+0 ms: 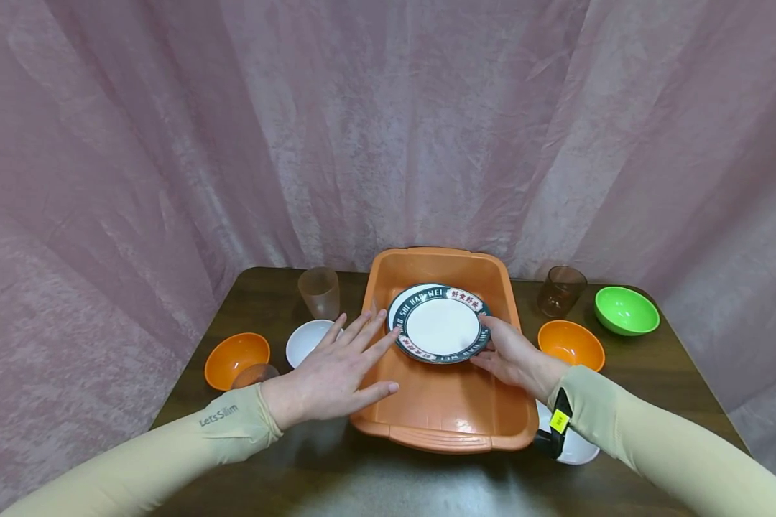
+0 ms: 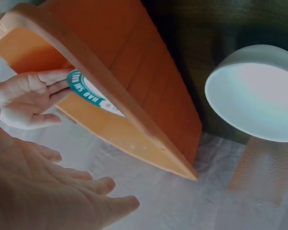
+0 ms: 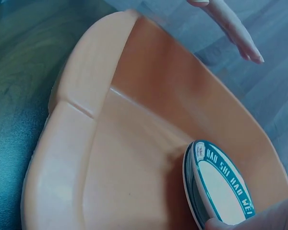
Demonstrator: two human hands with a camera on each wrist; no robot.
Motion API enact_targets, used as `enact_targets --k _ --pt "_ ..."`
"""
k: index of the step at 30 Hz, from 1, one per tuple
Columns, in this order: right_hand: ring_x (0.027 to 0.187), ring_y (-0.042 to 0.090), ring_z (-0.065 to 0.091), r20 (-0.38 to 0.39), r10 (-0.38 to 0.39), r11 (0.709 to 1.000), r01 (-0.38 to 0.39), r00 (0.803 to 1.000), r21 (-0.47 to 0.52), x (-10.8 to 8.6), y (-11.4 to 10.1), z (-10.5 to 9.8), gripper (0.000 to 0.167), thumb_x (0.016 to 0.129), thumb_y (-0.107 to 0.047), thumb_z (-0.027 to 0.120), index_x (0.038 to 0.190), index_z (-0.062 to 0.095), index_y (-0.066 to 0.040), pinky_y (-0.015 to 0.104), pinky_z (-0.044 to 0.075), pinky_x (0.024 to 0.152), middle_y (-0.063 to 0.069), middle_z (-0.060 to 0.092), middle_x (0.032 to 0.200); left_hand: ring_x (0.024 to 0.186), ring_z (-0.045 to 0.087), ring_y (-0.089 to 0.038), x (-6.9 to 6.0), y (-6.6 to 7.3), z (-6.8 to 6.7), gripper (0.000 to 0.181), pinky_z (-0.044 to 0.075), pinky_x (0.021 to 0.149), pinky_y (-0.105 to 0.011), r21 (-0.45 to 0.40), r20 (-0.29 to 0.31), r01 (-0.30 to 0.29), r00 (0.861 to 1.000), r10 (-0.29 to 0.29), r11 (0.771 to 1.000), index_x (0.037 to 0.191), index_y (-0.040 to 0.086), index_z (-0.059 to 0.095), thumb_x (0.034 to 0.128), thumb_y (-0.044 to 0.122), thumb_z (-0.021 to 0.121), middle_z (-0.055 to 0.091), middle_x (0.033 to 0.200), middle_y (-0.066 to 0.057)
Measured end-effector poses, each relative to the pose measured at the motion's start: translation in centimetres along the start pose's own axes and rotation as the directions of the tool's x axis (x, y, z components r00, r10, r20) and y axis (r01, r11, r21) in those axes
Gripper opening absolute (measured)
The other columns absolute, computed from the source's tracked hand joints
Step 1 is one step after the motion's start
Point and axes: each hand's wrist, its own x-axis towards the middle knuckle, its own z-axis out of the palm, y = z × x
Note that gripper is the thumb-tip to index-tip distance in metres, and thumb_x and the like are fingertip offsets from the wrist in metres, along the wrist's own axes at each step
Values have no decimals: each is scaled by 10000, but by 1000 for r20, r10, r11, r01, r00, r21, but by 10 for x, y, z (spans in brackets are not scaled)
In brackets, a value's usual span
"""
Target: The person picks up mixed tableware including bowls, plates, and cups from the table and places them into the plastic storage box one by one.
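Stacked plates with a dark green lettered rim [image 1: 442, 327] are inside the orange basin [image 1: 449, 424], in its upper half in the head view. My right hand [image 1: 511, 352] grips their right edge, its thumb on the rim. The right wrist view shows the plates [image 3: 223, 184] tilted, at least two together, within the basin [image 3: 129, 158]. My left hand [image 1: 339, 366] is spread with straight fingers over the basin's left side, fingertips close to the plates' left edge; whether they touch is unclear. In the left wrist view the left hand [image 2: 53, 182] holds nothing.
Left of the basin are a white bowl [image 1: 305, 341], a clear cup [image 1: 320, 294], an orange bowl [image 1: 236, 359] and a brownish cup [image 1: 255, 375]. On the right are a brown cup [image 1: 561, 291], a green bowl [image 1: 627, 311], an orange bowl [image 1: 570, 343] and a white bowl [image 1: 578, 449].
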Motion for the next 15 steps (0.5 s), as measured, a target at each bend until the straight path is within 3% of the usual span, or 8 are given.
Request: enact_targets --k 7,15 --pt "1526 431 121 31 -3 1000 3 1000 13 0 -1 -1 714 1133 -328 318 1621 -115 -39 526 142 1218 328 7 1647 1554 138 -328 0 2 1 819 64 1217 -606 12 4 -1 1000 1 1000 1647 227 238 1003 719 360 81 1712 -85" --pt "1531 466 43 37 -16 999 17 999 -33 -3 -2 -1 718 1133 -328 307 1615 -142 -41 519 110 1229 315 -63 1657 1554 137 -341 0 2 2 820 28 1219 -600 -10 22 5 1000 -5 1000 1648 227 230 1002 706 392 66 1713 -83"
